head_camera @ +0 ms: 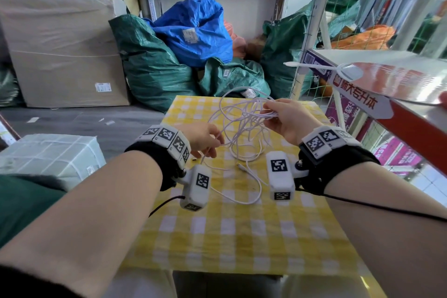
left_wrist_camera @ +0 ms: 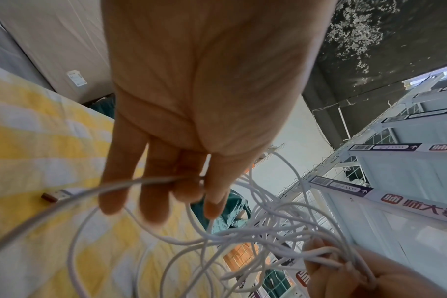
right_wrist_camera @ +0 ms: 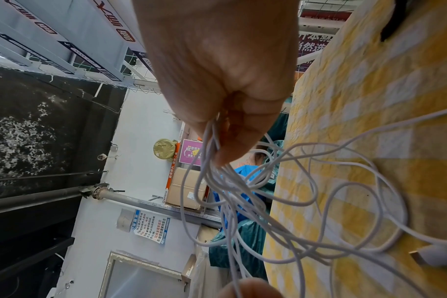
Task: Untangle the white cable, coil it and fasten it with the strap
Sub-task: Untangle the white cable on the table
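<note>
Yellow-and-white checked cloth covers the counter [head_camera: 217,237], and over its far half hangs the white cable [head_camera: 242,128], a loose snarl of thin loops, part lifted in the air, part trailing down onto the cloth. One plug end [head_camera: 239,165] lies flat on the checks between the two wrists; a second, brown-tipped plug [left_wrist_camera: 50,197] rests on the cloth by the left hand.

From where I stand the cable looks light, limp and smooth, the sort that slides through a loose hold and springs back into kinks. I would take it near a plug and feed that end back through the loops, not tug at the bunch, which would likely tighten the knots.

The right hand [head_camera: 287,118] holds the gathered bundle up, its fingers [right_wrist_camera: 232,149] pinching several strands together. The left hand [head_camera: 205,139] sits lower, thumb and fingers [left_wrist_camera: 214,193] pinching a single strand, the other fingers hanging straight.

I cannot pick out the strap anywhere. Behind the counter are green sacks [head_camera: 154,63], a blue sack [head_camera: 193,29] and a large cardboard box [head_camera: 63,55]; white shelving [head_camera: 387,84] stands to the right.
</note>
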`<state>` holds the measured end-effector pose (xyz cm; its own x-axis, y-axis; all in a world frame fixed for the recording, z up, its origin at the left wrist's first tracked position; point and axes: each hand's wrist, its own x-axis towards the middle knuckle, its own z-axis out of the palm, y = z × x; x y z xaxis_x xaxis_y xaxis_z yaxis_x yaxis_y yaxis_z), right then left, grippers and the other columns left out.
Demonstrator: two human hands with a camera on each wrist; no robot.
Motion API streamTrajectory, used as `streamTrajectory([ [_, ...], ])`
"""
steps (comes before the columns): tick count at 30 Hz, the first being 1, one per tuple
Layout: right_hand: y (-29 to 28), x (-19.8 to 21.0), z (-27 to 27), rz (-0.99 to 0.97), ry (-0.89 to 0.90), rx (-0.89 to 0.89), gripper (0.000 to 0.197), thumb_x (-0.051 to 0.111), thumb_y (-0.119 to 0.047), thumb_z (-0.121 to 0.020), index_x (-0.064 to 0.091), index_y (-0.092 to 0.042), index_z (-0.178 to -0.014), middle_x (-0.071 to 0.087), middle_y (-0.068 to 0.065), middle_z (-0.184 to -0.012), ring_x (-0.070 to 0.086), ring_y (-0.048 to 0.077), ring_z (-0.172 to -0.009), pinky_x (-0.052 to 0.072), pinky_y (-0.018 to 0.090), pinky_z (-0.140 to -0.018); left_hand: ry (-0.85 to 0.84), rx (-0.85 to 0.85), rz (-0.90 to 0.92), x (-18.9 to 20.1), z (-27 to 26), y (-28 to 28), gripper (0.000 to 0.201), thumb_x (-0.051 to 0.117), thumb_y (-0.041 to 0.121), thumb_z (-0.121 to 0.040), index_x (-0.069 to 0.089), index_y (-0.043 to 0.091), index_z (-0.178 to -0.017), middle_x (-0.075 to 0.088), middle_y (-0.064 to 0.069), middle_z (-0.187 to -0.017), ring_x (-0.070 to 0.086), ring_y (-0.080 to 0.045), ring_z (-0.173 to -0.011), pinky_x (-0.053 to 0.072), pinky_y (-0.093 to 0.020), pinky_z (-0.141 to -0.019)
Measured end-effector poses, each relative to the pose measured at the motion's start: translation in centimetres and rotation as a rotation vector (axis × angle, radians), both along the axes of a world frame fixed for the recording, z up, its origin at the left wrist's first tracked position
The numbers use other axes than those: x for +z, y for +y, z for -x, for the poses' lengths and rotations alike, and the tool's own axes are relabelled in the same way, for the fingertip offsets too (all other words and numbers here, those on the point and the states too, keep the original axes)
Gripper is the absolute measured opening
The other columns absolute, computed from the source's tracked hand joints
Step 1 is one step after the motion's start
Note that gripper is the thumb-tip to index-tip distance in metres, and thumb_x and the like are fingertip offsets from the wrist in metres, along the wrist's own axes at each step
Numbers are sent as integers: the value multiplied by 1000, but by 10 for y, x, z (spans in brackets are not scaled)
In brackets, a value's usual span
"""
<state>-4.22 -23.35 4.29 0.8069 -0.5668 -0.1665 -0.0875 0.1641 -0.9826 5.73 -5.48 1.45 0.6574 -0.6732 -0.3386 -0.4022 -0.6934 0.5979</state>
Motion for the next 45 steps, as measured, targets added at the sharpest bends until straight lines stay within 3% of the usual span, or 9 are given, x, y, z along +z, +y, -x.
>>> streamTrajectory([
  [3,-3,-2,2,13,-3,-6,11,54,-11,-95,55,-7,-85,58,6,-71,56,12,-57,49,18,-45,39,55,160,2,0,2,15,42,13,-98,57,16,-97,49,-4,-64,54,-17,-54,51,-29,-55],
  [6,-4,-5,3,85,22,-22,10,53,-15,-97,57,-7,-93,58,5,-74,55,13,-59,50,18,-46,-145,126,263,14,-4,4,14,48,22,-98,59,15,-102,41,0,-66,38,-14,-52,37,-21,-44],
  [10,-2,-7,5,158,49,1,11,55,-20,-96,59,-10,-95,55,3,-78,52,12,-60,49,18,-45,-368,140,337,32,-14,10,23,56,25,-94,65,7,-104,57,-4,-83,46,-13,-67,37,-22,-57],
  [16,6,-4,8,209,18,61,12,53,-21,-97,58,-15,-88,52,1,-80,50,12,-60,49,21,-52,-387,136,327,35,-11,8,19,56,24,-94,64,7,-97,51,4,-69,45,-11,-61,37,-23,-55],
  [24,14,4,10,195,-22,145,16,52,-23,-98,61,-17,-86,56,1,-83,52,11,-61,50,19,-51,-495,115,371,34,7,-8,6,55,18,-93,55,12,-92,58,-3,-86,54,-20,-83,38,-26,-72],
  [30,21,6,9,188,-23,195,16,51,-23,-98,61,-16,-88,59,5,-89,54,13,-65,50,19,-50,-516,4,321,39,18,-14,21,48,5,-92,68,11,-94,55,1,-75,46,-8,-57,35,-17,-52],
  [35,20,10,10,133,-13,191,14,51,-18,-98,59,-10,-89,59,8,-87,56,15,-63,51,19,-49,-415,-25,336,41,20,-9,30,53,-2,-86,63,12,-110,59,-1,-92,56,-16,-85,45,-22,-66],
  [39,22,17,11,31,-35,241,20,49,-22,-99,59,-6,-90,60,8,-80,61,13,-55,53,20,-50,-318,-38,347,42,26,-11,44,75,13,-76,57,18,-115,59,1,-97,57,-14,-84,48,-27,-77],
  [45,25,28,16,-9,-83,323,28,52,-31,-97,51,-6,-111,63,13,-85,64,22,-69,60,33,-69,-396,33,378,40,25,-15,37,78,36,-74,60,14,-98,63,1,-83,55,-9,-68,43,-19,-61],
])
